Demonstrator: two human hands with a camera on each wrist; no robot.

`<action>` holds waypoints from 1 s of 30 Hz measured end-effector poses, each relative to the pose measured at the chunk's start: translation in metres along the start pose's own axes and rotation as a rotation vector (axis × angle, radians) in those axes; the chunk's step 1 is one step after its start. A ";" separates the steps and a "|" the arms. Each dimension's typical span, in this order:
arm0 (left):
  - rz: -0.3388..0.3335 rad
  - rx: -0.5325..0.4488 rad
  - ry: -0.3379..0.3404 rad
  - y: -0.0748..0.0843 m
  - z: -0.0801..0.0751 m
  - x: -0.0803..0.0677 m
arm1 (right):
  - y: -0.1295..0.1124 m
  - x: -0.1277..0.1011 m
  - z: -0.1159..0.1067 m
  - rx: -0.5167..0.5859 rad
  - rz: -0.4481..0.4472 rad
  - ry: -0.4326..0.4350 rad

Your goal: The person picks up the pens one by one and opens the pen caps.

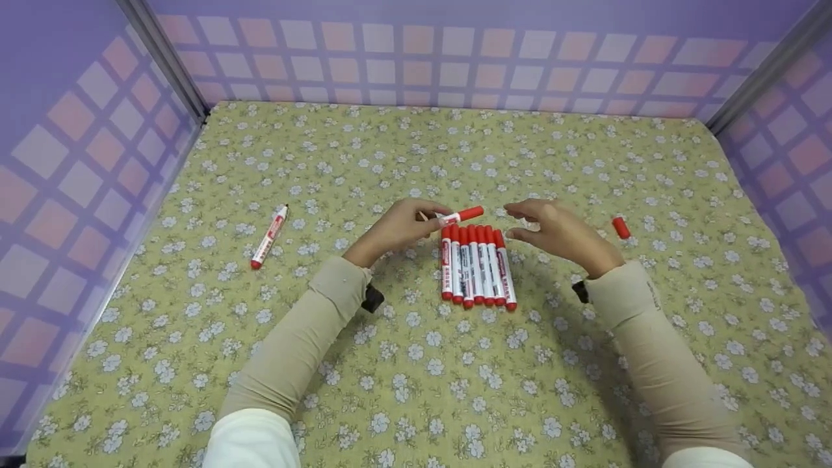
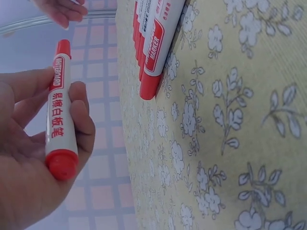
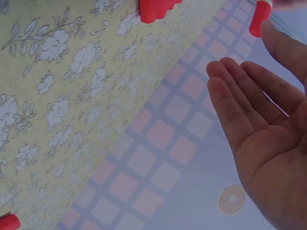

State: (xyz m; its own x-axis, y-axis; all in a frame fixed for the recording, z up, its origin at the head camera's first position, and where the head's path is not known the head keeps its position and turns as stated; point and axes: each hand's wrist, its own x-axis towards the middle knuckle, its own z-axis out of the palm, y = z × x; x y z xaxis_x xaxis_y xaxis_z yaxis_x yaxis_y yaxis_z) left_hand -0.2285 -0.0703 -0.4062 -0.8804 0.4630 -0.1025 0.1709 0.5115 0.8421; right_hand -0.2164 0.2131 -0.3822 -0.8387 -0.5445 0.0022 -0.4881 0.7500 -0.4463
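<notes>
My left hand [image 1: 404,224] grips a whiteboard marker [image 2: 60,110], white with a red cap and red end, its cap pointing toward the right hand. Below it in the head view lies a row of several like markers [image 1: 478,270], side by side with red caps at the far end. Across the row, my right hand [image 1: 559,231] hovers with fingers extended and thumb apart, holding nothing. In the right wrist view its palm and straight fingers [image 3: 249,96] show, with the held marker's red cap near the thumb.
An uncapped marker [image 1: 270,237] lies at the left, dark tip away from me. A loose red cap [image 1: 621,227] rests right of my right hand. The flowered tablecloth [image 1: 390,338] covers the table, and checkered panels [image 1: 429,55] enclose its back and sides.
</notes>
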 end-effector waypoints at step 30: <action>0.280 0.367 0.087 0.013 0.010 -0.006 | -0.031 0.019 0.004 -0.022 -0.122 -0.071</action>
State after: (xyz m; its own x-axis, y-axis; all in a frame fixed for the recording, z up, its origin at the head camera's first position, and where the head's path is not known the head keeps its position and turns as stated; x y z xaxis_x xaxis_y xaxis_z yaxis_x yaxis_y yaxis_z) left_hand -0.2167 -0.0590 -0.3997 -0.8093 0.5651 0.1603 0.5386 0.6049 0.5865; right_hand -0.2161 0.1781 -0.3718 -0.7543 -0.6565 -0.0083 -0.5910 0.6844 -0.4270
